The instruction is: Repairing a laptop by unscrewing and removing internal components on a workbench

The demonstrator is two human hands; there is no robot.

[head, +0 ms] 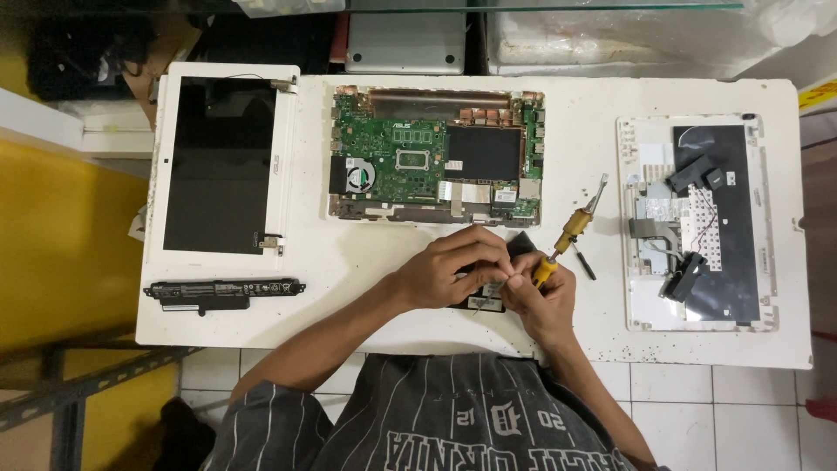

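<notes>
We work at a white table (366, 314) whose top is scuffed and speckled with small dark marks, and below our hands its near edge gives way to a floor of pale square tiles (697, 410) with dark grout. Far to the left of our hands a yellow wall (61, 253) runs beside the table, with a grey metal frame (78, 384) slanting across its lower part. Beyond our hands, past the far edge, a glass shelf (540, 7) lies over grey cases and clear plastic wrapping (628, 35), all under even, soft light.
</notes>
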